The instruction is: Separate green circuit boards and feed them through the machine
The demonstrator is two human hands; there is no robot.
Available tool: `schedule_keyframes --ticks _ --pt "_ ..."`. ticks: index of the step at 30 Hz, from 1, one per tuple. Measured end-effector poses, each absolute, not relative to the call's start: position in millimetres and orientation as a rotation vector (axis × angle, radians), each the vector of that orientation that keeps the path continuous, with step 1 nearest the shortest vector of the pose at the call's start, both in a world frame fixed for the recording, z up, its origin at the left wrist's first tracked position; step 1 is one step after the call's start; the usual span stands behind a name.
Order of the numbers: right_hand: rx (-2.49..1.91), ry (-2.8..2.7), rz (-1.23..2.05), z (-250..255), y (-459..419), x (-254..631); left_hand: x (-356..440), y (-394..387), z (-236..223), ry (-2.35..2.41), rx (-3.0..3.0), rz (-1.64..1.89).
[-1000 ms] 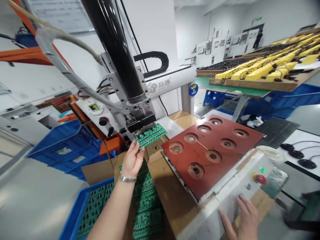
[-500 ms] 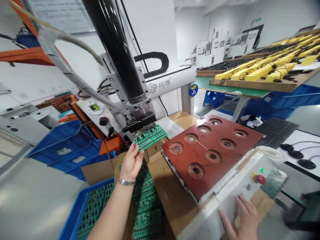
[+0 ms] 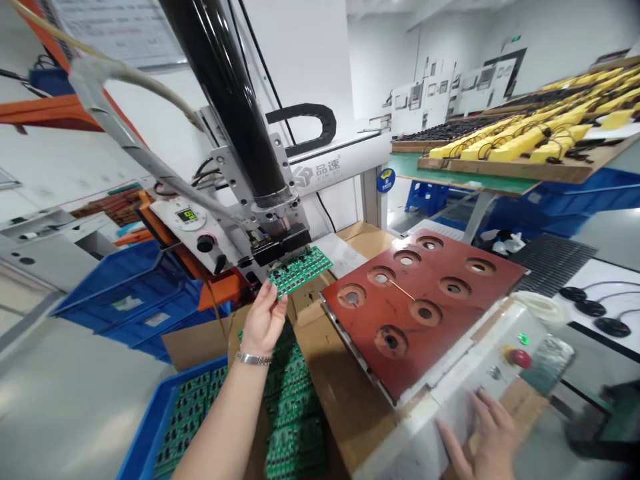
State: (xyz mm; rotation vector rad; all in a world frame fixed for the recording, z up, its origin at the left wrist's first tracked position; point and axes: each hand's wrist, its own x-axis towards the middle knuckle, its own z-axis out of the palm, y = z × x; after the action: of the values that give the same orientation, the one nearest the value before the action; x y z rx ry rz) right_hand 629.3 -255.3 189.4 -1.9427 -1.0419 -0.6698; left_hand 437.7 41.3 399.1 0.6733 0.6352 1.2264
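Left hand [image 3: 263, 327] pinches circuit board [image 3: 304, 271] (rectangular, studded).

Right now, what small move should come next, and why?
Probably ease the left hand slightly back, drawing the green rectangular circuit board away from the black blocky machine head: the board's far edge lies close by, contact unclear, and the right hand rests at the white control panel.
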Motion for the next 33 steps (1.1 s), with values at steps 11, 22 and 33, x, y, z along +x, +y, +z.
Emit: schedule_keyframes --ticks 11,22,33 --pt "-1.945 -1.067 -0.685 189.8 -256.3 630.8 438.5 43.9 398.4 0.636 0.672 1.240" --pt "-1.993 -1.115 -0.706 192.2 -255.3 634.9 437.5 42.7 403.7 0.654 0.649 1.244" --pt "-1.973 -1.105 -0.685 191.7 -254.5 634.2 438.3 41.2 403.2 0.655 0.639 1.256"
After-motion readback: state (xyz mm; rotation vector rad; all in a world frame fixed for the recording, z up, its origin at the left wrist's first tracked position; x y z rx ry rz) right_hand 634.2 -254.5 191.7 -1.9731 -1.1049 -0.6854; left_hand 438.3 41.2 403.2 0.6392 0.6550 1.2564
